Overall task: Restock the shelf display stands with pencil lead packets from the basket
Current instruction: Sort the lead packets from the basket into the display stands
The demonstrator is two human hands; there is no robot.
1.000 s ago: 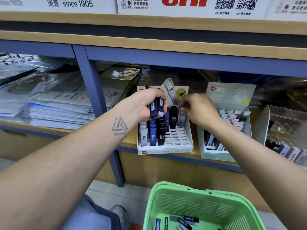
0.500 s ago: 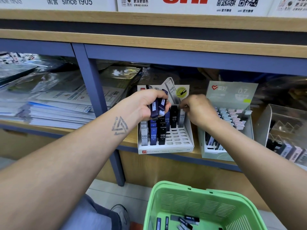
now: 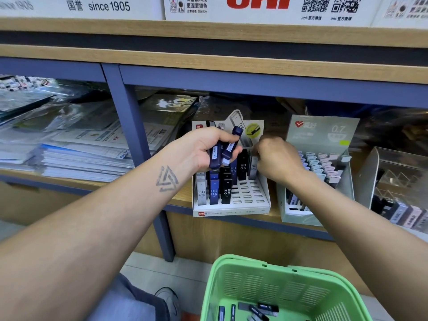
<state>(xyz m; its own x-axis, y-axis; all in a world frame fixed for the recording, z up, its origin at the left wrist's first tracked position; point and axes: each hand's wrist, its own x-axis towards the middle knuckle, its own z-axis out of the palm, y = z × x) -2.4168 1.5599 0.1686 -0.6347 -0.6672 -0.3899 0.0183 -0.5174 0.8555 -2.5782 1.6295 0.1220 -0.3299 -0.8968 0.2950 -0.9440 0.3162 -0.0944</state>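
A white slotted display stand (image 3: 231,206) sits on the shelf, holding grey, blue and black HB 0.5 pencil lead packets (image 3: 214,192) in its left and rear slots. My left hand (image 3: 203,149) is shut on several dark blue packets (image 3: 222,151) above the stand's back. My right hand (image 3: 275,158) hovers over the stand's rear right, fingers pinched at a grey packet (image 3: 253,169) standing there. A green basket (image 3: 278,286) below holds several loose packets (image 3: 259,309).
A grey-green 0.7 lead stand (image 3: 319,135) with pastel packets stands to the right, then a clear acrylic box (image 3: 398,181). Stacks of paper and plastic sleeves (image 3: 76,154) fill the left bay behind a blue upright post (image 3: 129,126). My shoe (image 3: 169,300) shows on the floor.
My left hand has tilted and fanned its blue packets upward. My right hand has dropped slightly toward the rear right slots of the white stand.
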